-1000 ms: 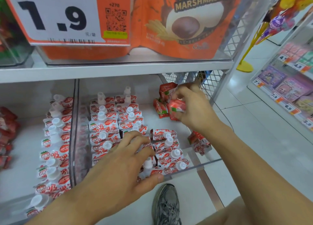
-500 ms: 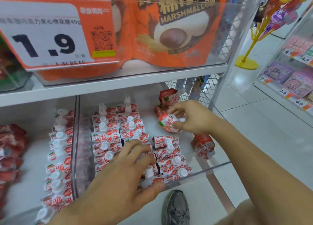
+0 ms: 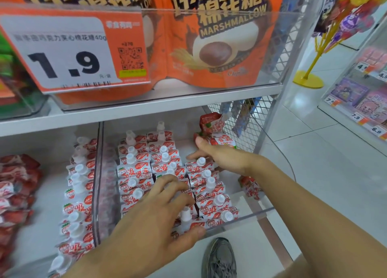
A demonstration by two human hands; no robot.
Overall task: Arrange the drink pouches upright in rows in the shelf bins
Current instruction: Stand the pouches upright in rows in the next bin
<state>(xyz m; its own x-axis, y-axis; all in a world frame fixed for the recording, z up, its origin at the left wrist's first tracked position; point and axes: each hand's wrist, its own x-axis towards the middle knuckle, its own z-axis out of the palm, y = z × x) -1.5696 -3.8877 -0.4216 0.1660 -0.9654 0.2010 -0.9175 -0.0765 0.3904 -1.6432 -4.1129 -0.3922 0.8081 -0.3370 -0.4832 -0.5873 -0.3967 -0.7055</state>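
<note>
1. The left hand lies spread over the standing drink pouches in the clear shelf bin; its fingers are loosely apart and rest on the pouch tops, and its thumb presses the front pouches just behind the bin's front wall
2. The right hand reaches in beyond the left fingers; its thumb points up and touches a loose pouch at the back of the bin, while its forefinger stretches left just past the capped top of the right-hand row. Whether its hidden fingers grip anything, I cannot tell
3. Beyond the right thumb a red pouch leans by the mesh side panel
4. Under the right forearm another pouch lies tilted near the bin's right wall
5. Left of the left fingers, past the divider, a second row of pouches stands in the neighbouring bin
6. Above both hands, marshmallow bags sit behind a price tag
</note>
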